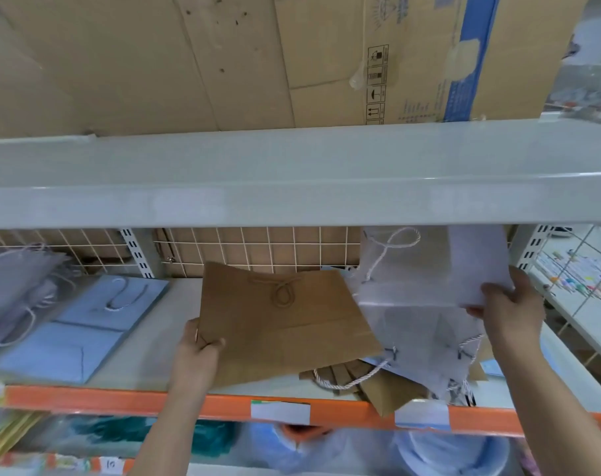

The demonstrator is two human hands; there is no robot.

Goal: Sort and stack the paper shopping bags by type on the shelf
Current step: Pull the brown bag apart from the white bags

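Observation:
My left hand (199, 352) grips the left edge of a flat brown paper bag (285, 321) with a twisted brown handle, held just above the shelf (148, 352). My right hand (512, 310) pinches the lower right corner of a white paper bag (429, 269) with a white rope handle, tilted up over a loose pile. Under them lie more white bags (426, 341) and brown bags (385, 386), jumbled at the shelf's front right. Light blue bags (82, 324) lie flat in a stack on the left.
An upper shelf board (292, 173) crosses the view just above the hands, with flattened cardboard (223, 60) on it. A wire grid (258, 249) backs the shelf. Pale grey-white bags (14, 280) pile at far left. The shelf's orange front rail (223, 403) carries labels.

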